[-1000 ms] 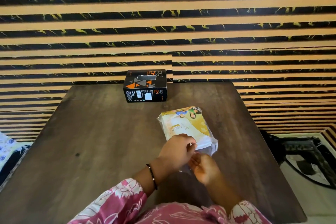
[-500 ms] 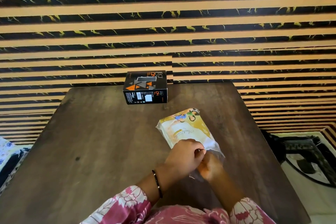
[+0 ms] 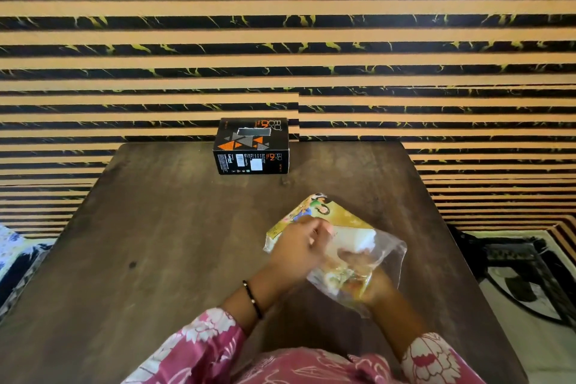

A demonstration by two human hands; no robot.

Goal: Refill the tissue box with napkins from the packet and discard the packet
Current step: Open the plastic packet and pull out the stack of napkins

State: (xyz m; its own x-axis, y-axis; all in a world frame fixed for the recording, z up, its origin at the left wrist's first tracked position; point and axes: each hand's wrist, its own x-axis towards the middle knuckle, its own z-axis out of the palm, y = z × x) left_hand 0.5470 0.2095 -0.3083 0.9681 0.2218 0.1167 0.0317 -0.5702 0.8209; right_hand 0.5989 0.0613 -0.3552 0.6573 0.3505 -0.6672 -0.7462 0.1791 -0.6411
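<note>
Head view: packet [image 3: 330, 246] on table [image 3: 156, 243], right of middle, toward near edge. Left hand [image 3: 299, 248] closed on packet's printed upper part. Right hand [image 3: 371, 285] under clear plastic at opened end; grip hard to tell. White napkins [image 3: 352, 235] showing through wrap. Tissue box [image 3: 252, 146] at far edge, well apart, slot up.

Advice: pin packet with left, draw whole stack out flat, avoid creasing.

Unclear: hands motion-blurred; right fingers veiled by plastic; box interior unseen; no bin visible.

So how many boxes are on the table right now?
1: a black cardboard tissue box with orange triangles at the far edge of the dark wooden table, against the striped wall. None seem hidden.
</note>
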